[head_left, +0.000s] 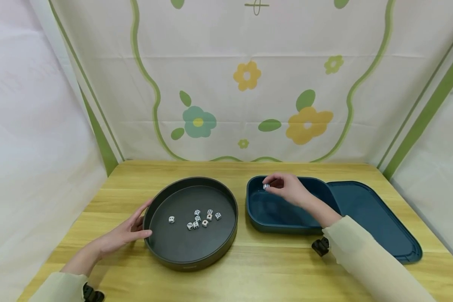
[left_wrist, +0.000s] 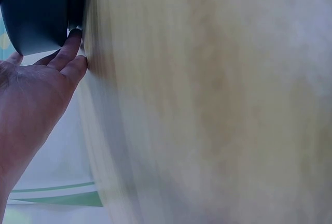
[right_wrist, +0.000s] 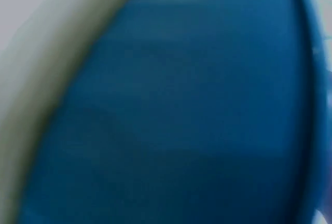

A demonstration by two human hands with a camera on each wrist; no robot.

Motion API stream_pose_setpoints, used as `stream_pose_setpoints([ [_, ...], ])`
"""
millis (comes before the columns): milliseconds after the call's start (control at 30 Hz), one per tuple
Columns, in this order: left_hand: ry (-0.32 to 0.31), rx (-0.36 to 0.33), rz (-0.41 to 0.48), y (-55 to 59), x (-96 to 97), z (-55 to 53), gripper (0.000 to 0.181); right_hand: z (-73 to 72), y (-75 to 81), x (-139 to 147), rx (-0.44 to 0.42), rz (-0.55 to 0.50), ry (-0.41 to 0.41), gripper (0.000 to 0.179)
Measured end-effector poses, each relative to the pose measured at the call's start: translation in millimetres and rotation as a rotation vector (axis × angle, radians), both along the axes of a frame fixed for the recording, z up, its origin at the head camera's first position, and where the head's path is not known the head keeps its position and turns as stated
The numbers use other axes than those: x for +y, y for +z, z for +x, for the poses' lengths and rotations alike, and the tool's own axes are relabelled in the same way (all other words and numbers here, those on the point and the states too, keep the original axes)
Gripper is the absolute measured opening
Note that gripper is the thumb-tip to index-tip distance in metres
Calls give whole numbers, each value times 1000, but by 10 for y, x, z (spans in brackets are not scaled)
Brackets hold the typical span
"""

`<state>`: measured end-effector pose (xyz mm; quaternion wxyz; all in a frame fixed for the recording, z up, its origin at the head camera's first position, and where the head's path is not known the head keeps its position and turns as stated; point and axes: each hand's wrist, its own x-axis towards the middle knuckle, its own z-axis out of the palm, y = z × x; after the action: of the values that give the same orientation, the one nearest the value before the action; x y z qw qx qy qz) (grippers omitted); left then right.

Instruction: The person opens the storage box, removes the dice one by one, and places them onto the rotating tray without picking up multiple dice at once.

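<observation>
A round dark pan (head_left: 188,247) stands on the table, with several white dice (head_left: 197,219) scattered on its bottom. My left hand (head_left: 122,233) rests against the pan's left side, thumb at the rim and fingers spread along the outer wall; the left wrist view shows its fingertips by the pan's wall (left_wrist: 39,16). Over the left part of a dark blue rectangular box (head_left: 287,230), my right hand (head_left: 288,188) pinches a small white die (head_left: 266,186) between thumb and fingers. The right wrist view is filled by blurred blue and the sleeve, with the hand out of sight.
A flat dark blue lid (head_left: 377,222) lies right of the box, partly beneath the right forearm (head_left: 362,251). The wooden table (head_left: 256,268) runs back to a white cloth (head_left: 219,33) with printed flowers, and cloth also hangs at both sides.
</observation>
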<state>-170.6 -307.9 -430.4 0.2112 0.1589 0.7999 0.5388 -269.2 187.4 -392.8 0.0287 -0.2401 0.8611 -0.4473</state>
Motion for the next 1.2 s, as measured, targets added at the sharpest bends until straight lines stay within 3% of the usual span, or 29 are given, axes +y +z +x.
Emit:
stream_pose_setpoints([
  [200, 3, 6, -9, 6, -26, 8, 86, 58, 140, -138, 44, -56, 38, 19],
  [567, 10, 3, 1, -10, -50, 30, 85, 249, 149, -587, 86, -61, 164, 16],
  [867, 16, 8, -8, -2, -58, 51, 85, 307, 67, -1083, 12, -51, 247, 17],
  [1033, 20, 11, -16, 9, -41, 53, 85, 314, -33, -1350, 17, -31, 327, 19],
  [1200, 24, 14, -22, 20, -13, 47, 84, 309, -119, -1570, 31, 20, 357, 16],
])
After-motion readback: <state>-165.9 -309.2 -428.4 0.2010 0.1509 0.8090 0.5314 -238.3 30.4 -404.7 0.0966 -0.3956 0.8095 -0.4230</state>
